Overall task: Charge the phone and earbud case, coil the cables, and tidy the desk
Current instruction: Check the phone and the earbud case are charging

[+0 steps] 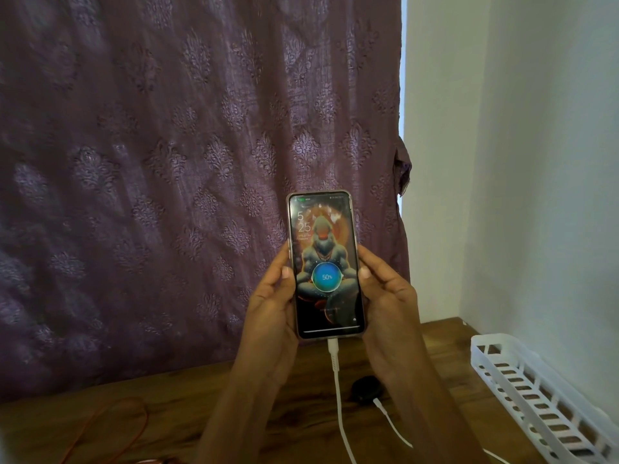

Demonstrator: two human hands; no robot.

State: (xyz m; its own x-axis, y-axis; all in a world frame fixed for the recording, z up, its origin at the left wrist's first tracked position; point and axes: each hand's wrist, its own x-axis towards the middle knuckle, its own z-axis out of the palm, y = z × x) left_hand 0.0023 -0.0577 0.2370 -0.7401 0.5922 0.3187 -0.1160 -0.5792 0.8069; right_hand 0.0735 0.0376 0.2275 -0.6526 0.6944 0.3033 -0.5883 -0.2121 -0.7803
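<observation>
Purple curtain (167,162) with embossed floral motifs, coarse weave, fills the back; plain white wall (536,162) at right. Brown wood-grain desk (201,413) below. White plastic basket (495,339), long, slotted sides, sits at the desk's right edge against the wall. Thin orange cable (142,416) loops loose on the desk at left.

Phone (326,262) held upright above the desk, in front of the curtain, screen facing the camera. Screen lit: wallpaper of a seated figure, clock digits 5 and 25, blue circle reading 50%. Pale translucent cover round the edges.

Left hand (271,303) grips the phone's left side, thumb on the edge. Right hand (388,303) grips the right side, thumb likewise.

White cable (336,390) is plugged into the phone's bottom and hangs down off frame. Black rounded earbud case (366,388) lies on the desk just beside it, partly hidden by the right wrist. Second white cable (392,421) has its connector at the case's edge; cannot tell if inserted.
</observation>
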